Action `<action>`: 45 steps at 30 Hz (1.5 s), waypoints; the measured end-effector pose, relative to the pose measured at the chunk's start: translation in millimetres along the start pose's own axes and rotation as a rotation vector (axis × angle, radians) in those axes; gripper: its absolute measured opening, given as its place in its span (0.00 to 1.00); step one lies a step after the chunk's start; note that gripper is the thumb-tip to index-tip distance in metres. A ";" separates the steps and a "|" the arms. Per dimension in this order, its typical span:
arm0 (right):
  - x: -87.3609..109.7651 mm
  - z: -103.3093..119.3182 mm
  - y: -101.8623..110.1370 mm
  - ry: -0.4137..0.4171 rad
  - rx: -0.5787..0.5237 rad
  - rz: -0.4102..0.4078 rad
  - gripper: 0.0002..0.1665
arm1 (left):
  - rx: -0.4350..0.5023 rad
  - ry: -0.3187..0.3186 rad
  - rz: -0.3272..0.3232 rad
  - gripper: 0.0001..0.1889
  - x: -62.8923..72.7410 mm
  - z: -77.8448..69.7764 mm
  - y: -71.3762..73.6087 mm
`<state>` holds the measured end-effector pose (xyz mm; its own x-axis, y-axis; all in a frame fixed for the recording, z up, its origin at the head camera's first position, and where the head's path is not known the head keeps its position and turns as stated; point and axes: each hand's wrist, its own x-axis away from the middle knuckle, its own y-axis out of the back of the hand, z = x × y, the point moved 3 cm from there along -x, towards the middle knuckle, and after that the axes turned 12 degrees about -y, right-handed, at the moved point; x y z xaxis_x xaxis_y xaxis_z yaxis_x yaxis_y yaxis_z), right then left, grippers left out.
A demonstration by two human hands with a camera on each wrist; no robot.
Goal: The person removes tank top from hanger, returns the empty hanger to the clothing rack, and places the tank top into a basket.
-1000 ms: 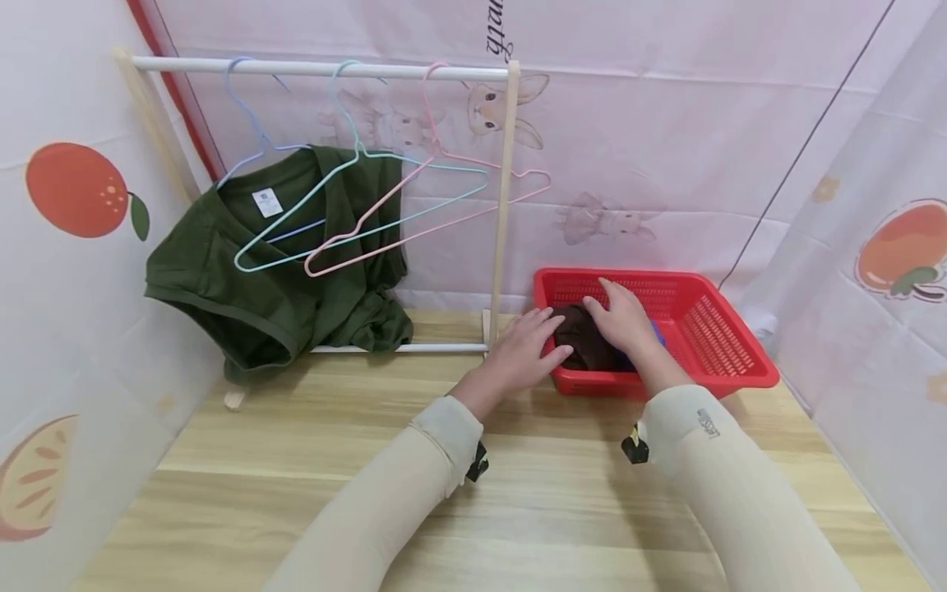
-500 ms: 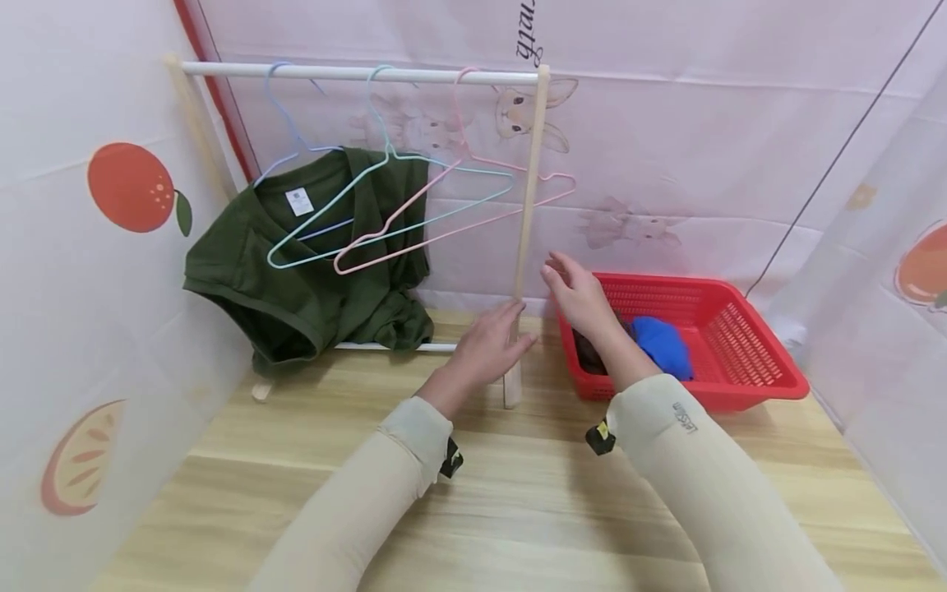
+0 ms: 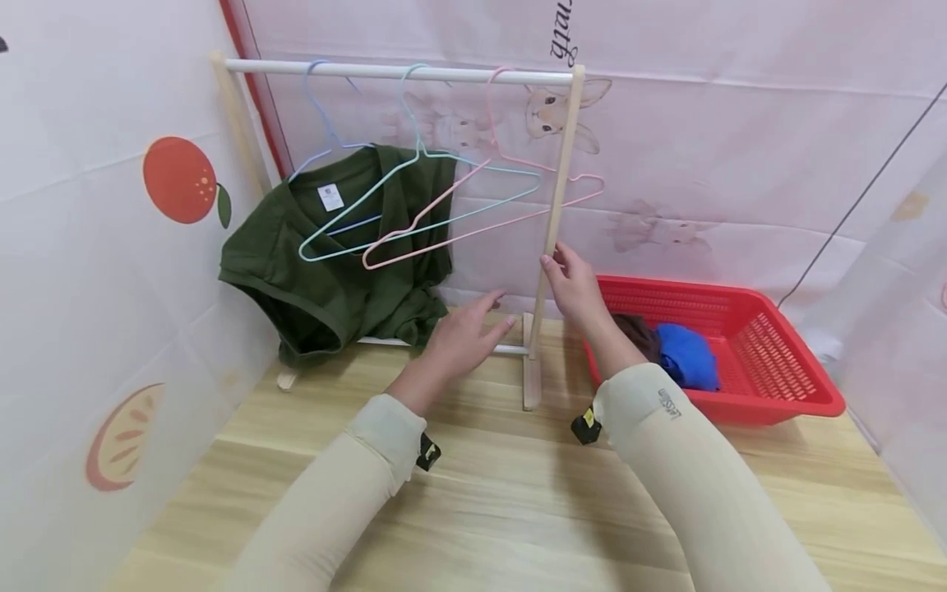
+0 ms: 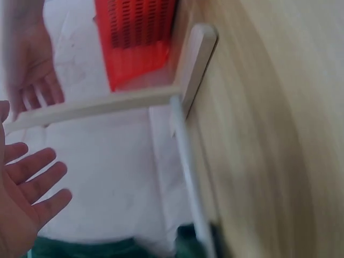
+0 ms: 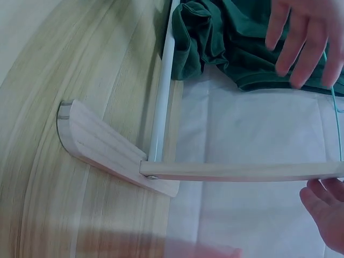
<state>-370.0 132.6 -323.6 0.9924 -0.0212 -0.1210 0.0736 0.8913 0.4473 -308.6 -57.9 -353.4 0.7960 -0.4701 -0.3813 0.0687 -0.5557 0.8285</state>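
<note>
Currently, the work stands at a partial stage, judging by the layout. One of three hangers is loaded: the blue hanger (image 3: 355, 225) sits inside the neck of the dark green garment (image 3: 274, 247), whose lower folds hang down to the bottom rail (image 3: 510, 349). The teal hanger (image 3: 419, 146) and the pink hanger (image 3: 495, 150) hang bare from the top rail (image 3: 399, 72). A brown cloth (image 3: 638, 333) and a blue cloth (image 3: 688, 358) lie side by side at the left end of the red basket (image 3: 769, 409). These two pieces appear to be the portion left unhandled.

The item at hand is the rack (image 3: 562, 181), standing on the bench (image 3: 473, 510) to the left of the basket. Its right upright meets the right-hand grip (image 3: 579, 288) partway up: the thumb lies against the front of the post and the fingertips reach its outer edge. Contact is evident; whether the fingers close firmly round the wood cannot be told (the post hides part of them in both wrist views).

The left-hand grip (image 3: 460, 337) is relaxed, fingers spread and thumb apart, with nothing in hold. It is suspended inside the frame, above the bottom rail, between the garment and the right upright, apart from that post. Before any shift of the rack, a second point of hold would be advisable, since the loose hangers could swing or slide.
</note>
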 end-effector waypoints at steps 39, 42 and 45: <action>-11.1 -9.1 -3.1 -0.001 -0.011 0.007 0.24 | -0.259 0.067 -0.525 0.23 12.5 51.1 235.7; -11.0 -10.6 -3.3 0.015 -0.014 0.004 0.24 | -0.250 0.117 -0.519 0.23 8.2 62.4 240.9; -11.7 -11.4 -3.7 0.024 -0.018 0.004 0.24 | -0.248 0.176 -0.489 0.25 2.1 73.1 245.1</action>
<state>-383.0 134.7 -333.9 0.9901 -0.0072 -0.1402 0.0677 0.8994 0.4318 -334.0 -245.2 -181.1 0.7229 -0.0656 -0.6878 0.5760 -0.4926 0.6524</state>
